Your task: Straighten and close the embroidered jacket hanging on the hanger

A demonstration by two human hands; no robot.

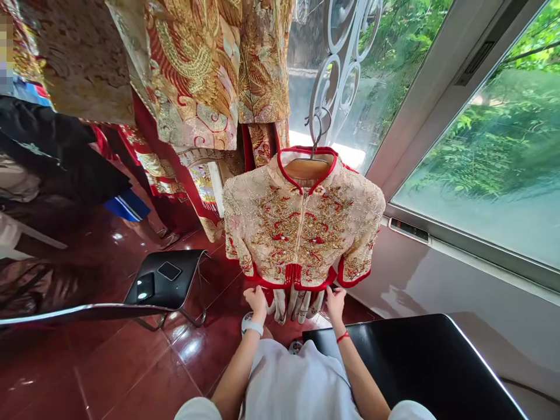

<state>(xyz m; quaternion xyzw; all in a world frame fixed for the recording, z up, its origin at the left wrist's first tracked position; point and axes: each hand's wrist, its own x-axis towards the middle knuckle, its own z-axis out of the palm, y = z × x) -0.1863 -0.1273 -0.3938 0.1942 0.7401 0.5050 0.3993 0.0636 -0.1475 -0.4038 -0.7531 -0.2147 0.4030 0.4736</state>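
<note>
An embroidered jacket (301, 227), cream with gold and red beadwork and red piping, hangs on a hanger (315, 137) from a white scrolled metal frame (335, 70). Its front faces me. At the lower left hem, my left hand (256, 302) pinches the red edge. My right hand (335, 302) grips the same hem on the right side, thumb and fingers pressed together. Pale gathered cloth (300, 304) shows below the hem between my hands.
More embroidered garments (196, 76) hang at the upper left. A black stool (166, 280) with a phone (170, 270) on it stands at left. A black-topped table (411, 361) is close on my right, beside the window (481, 140). Another person (56, 151) is at far left.
</note>
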